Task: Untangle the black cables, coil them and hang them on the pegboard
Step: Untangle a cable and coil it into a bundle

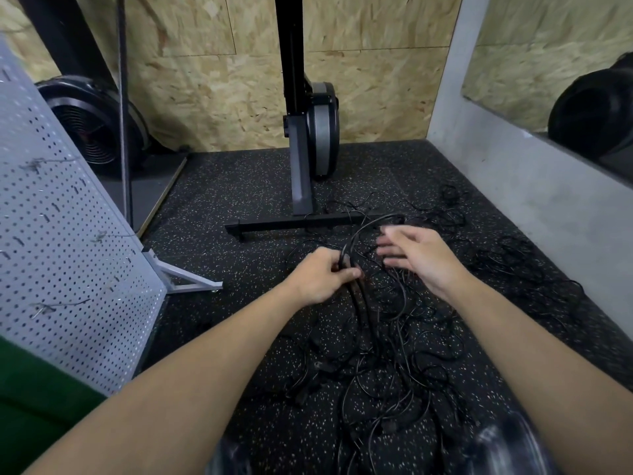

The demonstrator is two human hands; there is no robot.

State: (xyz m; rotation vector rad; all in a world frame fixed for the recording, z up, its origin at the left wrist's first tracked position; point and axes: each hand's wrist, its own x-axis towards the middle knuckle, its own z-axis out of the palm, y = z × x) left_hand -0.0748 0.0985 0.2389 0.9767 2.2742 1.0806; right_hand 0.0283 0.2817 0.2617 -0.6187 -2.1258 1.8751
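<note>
The cables (394,354) lie tangled on the floor (239,186), close to the person and out past the hands. They look light and limp and will probably snag, so it seems best to hold one near its plug. The left hand (322,275) grips a thicker cable (358,234). The right hand (418,255) is spread just beside it. The pegboard (68,234) stands at the left.

The right hand (424,258) has blurred fingers (390,251). At nine o'clock the pegboard (68,234) runs off the edge. Toward six o'clock single black cables (359,317) cannot be told apart on the dark floor (239,186).
</note>
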